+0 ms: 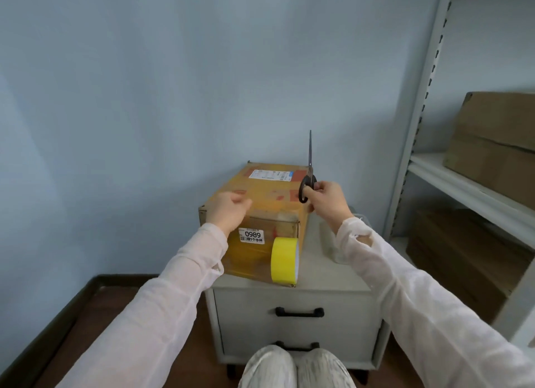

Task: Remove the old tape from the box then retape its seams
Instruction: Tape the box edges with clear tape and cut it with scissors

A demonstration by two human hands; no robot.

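Note:
A taped brown cardboard box [269,193] with white labels lies on a small grey cabinet [327,274]. A yellow tape roll [285,261] stands on edge against the box's near end. My right hand [325,204] holds black-handled scissors [309,176] over the box's right edge, blades closed and pointing straight up. My left hand [227,212] hovers at the box's near left top corner with its fingers curled; nothing shows in it.
A metal shelving unit [428,127] stands at the right with cardboard boxes [498,144] on its shelves. The cabinet has two drawers with black handles [299,312]. My knees [295,367] are right in front of the cabinet. A blue wall is behind.

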